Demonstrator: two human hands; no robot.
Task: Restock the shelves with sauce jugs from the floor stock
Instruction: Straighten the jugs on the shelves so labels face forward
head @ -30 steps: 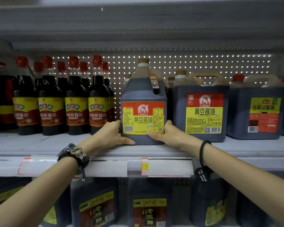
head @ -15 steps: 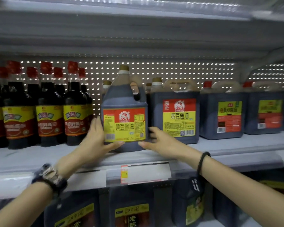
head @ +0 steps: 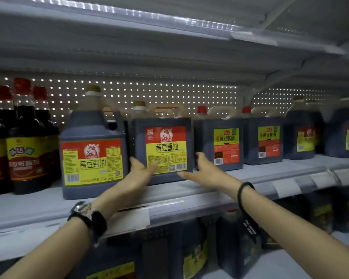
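- The square jug (head: pixel 165 150) stands upright on the shelf (head: pixel 260 174), label out, between the tall jug (head: pixel 93 152) on its left and a red-cap jug (head: pixel 220 141) on its right. All three sit very close, and I can't tell whether they touch.
- The hands are apart, one at each lower corner of the square jug. The left hand (head: pixel 142 175) has its thumb across the label's bottom edge and its fingers in the gap beside the tall jug. The right hand (head: pixel 200 170) is spread at the right edge, thumb pointing along the base.
- Neither hand looks clamped on the jug. The fingers look fairly straight, more bracing than gripping, though the picture is blurred there.
- To my eye this is a straightening job: squaring the jug into its row.
- Best to slide it, base flat on the shelf, not lift it. A full jug looks heavy, and there is little room to swing.
- Push evenly from both sides so it doesn't twist and turn the label away.
- The tall jug stands nearer the shelf lip, so drawing the square one forward to match would tidy the front.
- Mind the left fingers in that narrow gap, and don't nudge the bottles (head: pixel 26 154) further along.
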